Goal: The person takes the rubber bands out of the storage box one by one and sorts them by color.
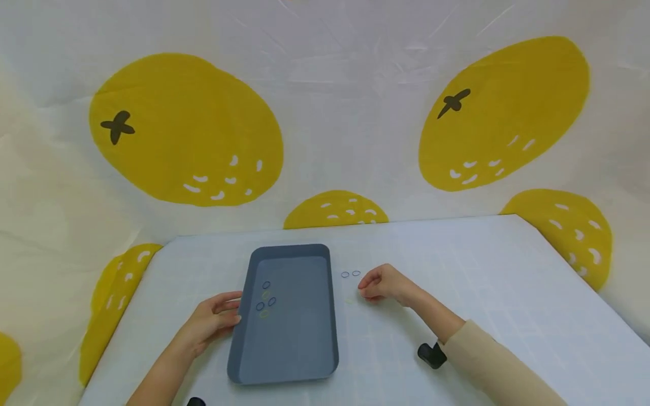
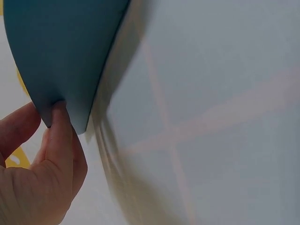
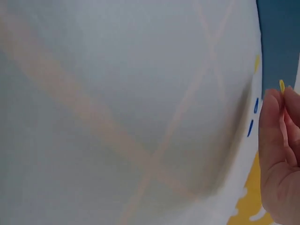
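Right hand (image 1: 386, 283): thumb and fingers pressed together on a yellow ring (image 3: 282, 86), which projects past their tips. Left of these fingertips, on the table (image 1: 406, 332), lies another yellow ring (image 1: 348, 301); beyond them, two blue rings (image 1: 351, 274). Left hand (image 1: 215, 320): fingers curled against the wall of the tray (image 1: 299, 349), apparently holding it — five rings lie inside, beyond these fingers. The step in hand appears to be picking up; the next move likely calls for clearing the tray wall, then parting the pinch.
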The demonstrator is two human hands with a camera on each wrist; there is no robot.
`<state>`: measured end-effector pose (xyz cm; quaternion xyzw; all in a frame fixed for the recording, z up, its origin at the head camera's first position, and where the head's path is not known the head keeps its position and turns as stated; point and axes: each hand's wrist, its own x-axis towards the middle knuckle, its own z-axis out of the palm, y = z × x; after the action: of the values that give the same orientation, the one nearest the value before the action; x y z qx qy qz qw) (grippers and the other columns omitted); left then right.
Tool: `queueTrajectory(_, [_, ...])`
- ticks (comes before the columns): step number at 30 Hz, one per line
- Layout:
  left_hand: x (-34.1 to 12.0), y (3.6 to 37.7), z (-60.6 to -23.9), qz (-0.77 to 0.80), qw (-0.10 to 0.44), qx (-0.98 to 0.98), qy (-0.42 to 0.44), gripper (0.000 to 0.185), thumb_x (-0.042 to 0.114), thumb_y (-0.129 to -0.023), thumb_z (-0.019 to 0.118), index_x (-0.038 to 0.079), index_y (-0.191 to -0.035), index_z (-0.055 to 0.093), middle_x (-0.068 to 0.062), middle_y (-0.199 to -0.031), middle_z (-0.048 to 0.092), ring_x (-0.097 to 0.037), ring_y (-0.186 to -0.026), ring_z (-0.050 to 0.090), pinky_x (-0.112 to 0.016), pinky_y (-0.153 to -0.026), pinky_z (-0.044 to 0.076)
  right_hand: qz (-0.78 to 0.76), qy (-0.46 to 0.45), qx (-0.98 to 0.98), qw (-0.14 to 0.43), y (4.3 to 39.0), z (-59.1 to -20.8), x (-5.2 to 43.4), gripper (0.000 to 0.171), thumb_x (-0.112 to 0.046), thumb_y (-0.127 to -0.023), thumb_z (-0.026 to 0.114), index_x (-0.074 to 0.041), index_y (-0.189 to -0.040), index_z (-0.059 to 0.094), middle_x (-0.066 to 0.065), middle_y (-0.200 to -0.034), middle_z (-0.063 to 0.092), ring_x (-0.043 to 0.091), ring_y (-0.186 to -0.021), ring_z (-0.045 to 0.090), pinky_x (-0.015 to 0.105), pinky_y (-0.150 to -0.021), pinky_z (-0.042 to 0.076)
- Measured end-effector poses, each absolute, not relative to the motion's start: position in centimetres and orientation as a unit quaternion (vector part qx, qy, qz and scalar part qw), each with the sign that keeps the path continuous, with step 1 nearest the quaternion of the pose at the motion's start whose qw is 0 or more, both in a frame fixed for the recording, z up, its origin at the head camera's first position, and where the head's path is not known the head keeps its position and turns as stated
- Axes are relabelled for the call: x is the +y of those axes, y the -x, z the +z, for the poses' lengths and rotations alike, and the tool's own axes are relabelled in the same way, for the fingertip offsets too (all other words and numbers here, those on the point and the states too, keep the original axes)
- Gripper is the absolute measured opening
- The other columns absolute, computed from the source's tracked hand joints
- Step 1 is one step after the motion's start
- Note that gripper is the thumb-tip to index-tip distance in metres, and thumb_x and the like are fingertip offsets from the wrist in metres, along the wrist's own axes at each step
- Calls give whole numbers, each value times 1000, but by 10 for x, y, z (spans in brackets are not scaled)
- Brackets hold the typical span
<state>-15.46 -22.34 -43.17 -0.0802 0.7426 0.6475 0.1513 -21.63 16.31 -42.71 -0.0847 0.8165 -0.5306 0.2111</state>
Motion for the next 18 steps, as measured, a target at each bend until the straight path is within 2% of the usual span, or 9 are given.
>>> queueTrajectory(10, [-223,155,-429,647,150,742,91,62,-15,-79,60,-11,-135,36,-32,-127,46,-17,-86,62,-31,-73,53,-501,65,839,203,213,-439,161,10,0,-77,72,5,-84,66,7,-69,64,14,-59,58,28,-57,52])
queueTrajectory(18, [-223,155,-429,648,149,742,87,62,-14,-78,61,-11,-135,36,-31,-127,47,-17,-89,62,-31,-73,52,-456,89,867,182,213,-436,158,8,-1,-76,73,2,-80,67,4,-66,63,13,-56,56,27,-54,50])
